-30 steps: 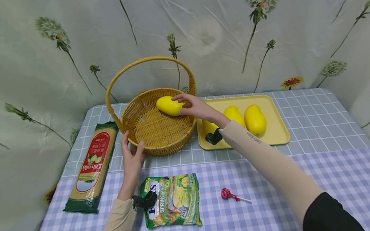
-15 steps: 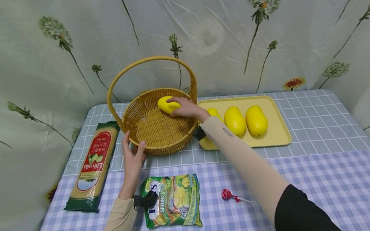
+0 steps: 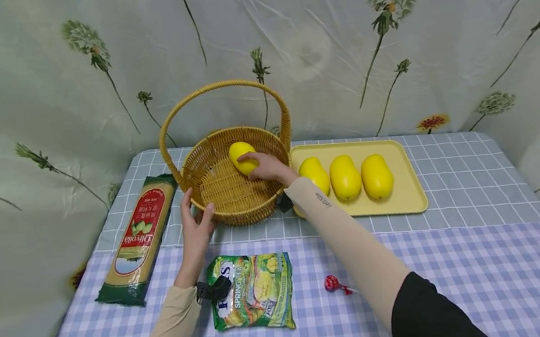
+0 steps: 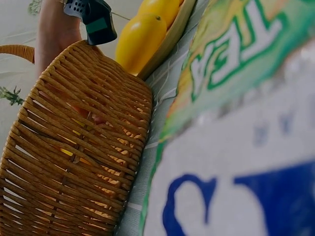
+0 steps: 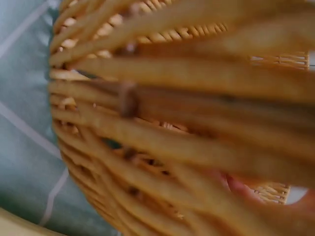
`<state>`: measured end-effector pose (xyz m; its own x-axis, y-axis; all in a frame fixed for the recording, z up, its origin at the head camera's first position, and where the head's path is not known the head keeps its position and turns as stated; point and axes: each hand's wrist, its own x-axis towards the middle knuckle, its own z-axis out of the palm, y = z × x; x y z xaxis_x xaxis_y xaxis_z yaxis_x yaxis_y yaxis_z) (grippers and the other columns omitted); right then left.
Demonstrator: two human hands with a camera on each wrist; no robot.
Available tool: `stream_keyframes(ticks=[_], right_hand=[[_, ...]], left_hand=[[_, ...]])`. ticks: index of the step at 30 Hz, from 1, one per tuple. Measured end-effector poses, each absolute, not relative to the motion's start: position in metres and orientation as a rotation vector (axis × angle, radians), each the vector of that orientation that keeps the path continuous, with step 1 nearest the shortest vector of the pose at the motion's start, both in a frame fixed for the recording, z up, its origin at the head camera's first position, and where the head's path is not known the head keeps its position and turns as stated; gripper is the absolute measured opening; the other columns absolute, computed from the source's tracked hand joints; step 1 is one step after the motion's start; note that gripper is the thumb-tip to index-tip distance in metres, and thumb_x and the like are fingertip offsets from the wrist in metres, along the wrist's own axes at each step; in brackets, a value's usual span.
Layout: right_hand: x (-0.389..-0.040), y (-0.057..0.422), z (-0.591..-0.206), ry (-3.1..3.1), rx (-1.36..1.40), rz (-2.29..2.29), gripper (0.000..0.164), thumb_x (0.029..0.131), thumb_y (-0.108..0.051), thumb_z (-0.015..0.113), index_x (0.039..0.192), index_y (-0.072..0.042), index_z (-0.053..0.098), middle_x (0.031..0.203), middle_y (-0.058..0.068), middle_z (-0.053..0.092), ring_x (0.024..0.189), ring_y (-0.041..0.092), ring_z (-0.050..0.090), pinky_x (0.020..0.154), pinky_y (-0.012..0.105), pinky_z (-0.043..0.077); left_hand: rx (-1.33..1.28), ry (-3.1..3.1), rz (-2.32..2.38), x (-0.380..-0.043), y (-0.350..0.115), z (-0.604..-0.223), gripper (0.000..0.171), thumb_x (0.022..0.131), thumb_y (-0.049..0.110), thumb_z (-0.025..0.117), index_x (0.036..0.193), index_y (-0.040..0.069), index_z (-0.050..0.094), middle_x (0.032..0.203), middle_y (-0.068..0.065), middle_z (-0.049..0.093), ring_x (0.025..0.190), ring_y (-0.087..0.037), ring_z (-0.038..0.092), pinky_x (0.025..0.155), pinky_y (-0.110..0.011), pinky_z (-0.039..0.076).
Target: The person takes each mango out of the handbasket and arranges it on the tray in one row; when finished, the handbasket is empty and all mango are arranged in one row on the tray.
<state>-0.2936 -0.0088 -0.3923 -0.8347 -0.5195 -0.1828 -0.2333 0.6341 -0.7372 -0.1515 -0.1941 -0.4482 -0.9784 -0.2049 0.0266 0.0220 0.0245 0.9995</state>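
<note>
A yellow mango [image 3: 242,157] lies inside the round wicker basket [image 3: 235,216], toward its back right. My right hand [image 3: 269,168] reaches over the basket's right rim, its fingers and thumb on the mango's near end. Much of that hand is hidden by the basket wall in the right wrist view, where blurred weave [image 5: 147,128] fills most of the picture. At the basket's front left, my left hand [image 3: 195,230] holds the rim between thumb and fingers. The outer weave [image 4: 78,142] shows large in the left wrist view.
A yellow tray [image 3: 408,202] right of the basket bears several mangoes [image 3: 344,178]. A pasta packet [image 3: 138,242] lies on the left. In front are a green snack bag [image 3: 255,291], under the left wrist, and a red lollipop [image 3: 332,283] beside the right forearm.
The right hand has moved left and deeper into the basket with the mango, which has turned more upright in the view. The left hand stays at the rim.
</note>
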Motion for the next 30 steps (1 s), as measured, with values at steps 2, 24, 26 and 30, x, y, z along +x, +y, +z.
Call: stream_keyframes(ticks=[2, 24, 26, 30], right_hand=[[-0.293, -0.008, -0.393, 2.501, -0.622, -1.074, 0.038, 0.093, -0.009, 0.059, 0.131, -0.014, 0.057, 0.141, 0.013, 0.046, 0.127, 0.031, 0.037, 0.102, 0.041, 0.030], [-0.255, 0.051, -0.372, 2.009, -0.926, -1.591, 0.047, 0.102, -0.011, 0.046, 0.147, -0.010, 0.034, 0.147, 0.010, 0.032, 0.113, 0.033, 0.052, 0.094, 0.053, 0.044], [-0.249, 0.060, -0.372, 1.987, -0.947, -1.606, 0.044, 0.102, -0.013, 0.045, 0.146, -0.011, 0.037, 0.147, 0.007, 0.033, 0.112, 0.029, 0.050, 0.095, 0.053, 0.042], [-0.239, 0.077, -0.372, 1.972, -0.926, -1.672, 0.036, 0.103, -0.016, 0.044, 0.139, -0.009, 0.043, 0.141, 0.006, 0.039, 0.105, 0.027, 0.047, 0.093, 0.057, 0.037]], left_hand=[[0.193, -2.129, -2.077, -0.152, -0.194, -0.449, 0.068, 0.100, 0.028, 0.051, 0.154, 0.021, 0.011, 0.158, -0.005, 0.005, 0.135, -0.032, 0.031, 0.098, -0.052, 0.040], [0.215, -2.132, -2.085, -0.126, -0.176, -0.422, 0.066, 0.101, 0.016, 0.048, 0.154, 0.011, 0.008, 0.157, -0.016, 0.002, 0.137, -0.039, 0.026, 0.099, -0.057, 0.036], [0.229, -2.127, -2.089, -0.122, -0.175, -0.422, 0.067, 0.101, 0.017, 0.048, 0.154, 0.011, 0.008, 0.157, -0.016, 0.002, 0.137, -0.038, 0.026, 0.099, -0.056, 0.036], [0.230, -2.114, -2.086, -0.114, -0.173, -0.423, 0.067, 0.101, 0.018, 0.049, 0.154, 0.012, 0.008, 0.157, -0.016, 0.002, 0.136, -0.039, 0.026, 0.099, -0.056, 0.037]])
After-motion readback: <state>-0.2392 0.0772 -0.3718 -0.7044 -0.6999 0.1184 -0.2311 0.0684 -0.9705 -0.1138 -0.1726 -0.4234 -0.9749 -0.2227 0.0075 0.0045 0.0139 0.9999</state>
